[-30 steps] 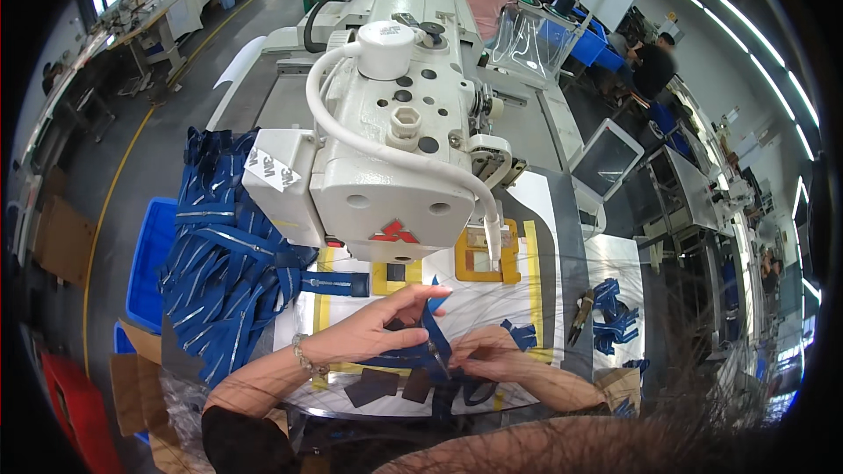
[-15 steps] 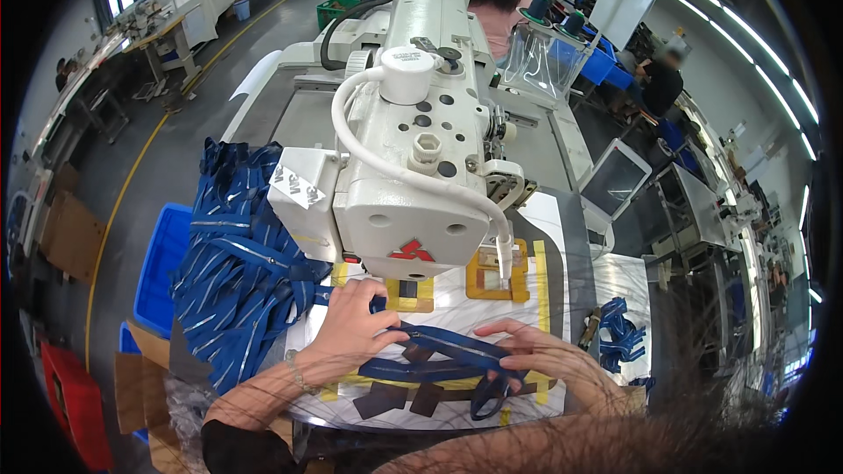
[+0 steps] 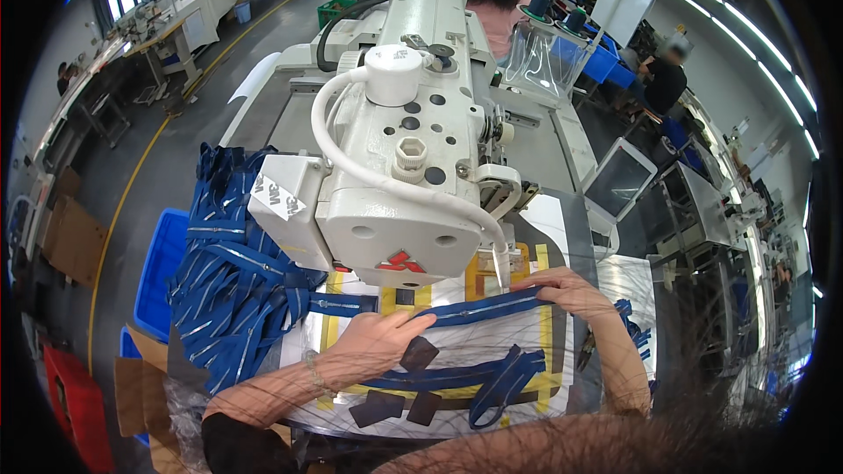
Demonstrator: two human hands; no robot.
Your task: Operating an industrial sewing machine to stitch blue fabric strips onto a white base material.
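Note:
A blue zipper tape with a silvery line of teeth (image 3: 485, 308) is stretched nearly level below the head of a white sewing machine (image 3: 395, 219). My left hand (image 3: 379, 340) pinches it at the left, fingers closed. At its right end my right hand (image 3: 569, 292) grips the tape between thumb and fingers. A further stretch of blue tape (image 3: 341, 304) runs left of my left hand to a big heap of blue zippers (image 3: 233, 276). Nearer me, a loose zipper with a folded end (image 3: 502, 386) lies across the white work plate (image 3: 474, 356), beside several dark patches (image 3: 379, 409).
A yellow frame (image 3: 522, 265) lies beneath the machine's right side. On the left are a blue bin (image 3: 158, 276) and a cardboard box (image 3: 145, 391). A tilted screen (image 3: 620, 180) and a small bunch of blue strips (image 3: 634, 330) are at the right. Another person (image 3: 502, 9) is behind the machine.
My right hand has moved up and right, drawing the zipper straight. My left hand has shifted slightly right and down. The loose zipper's end now lies on the plate, away from my hand.

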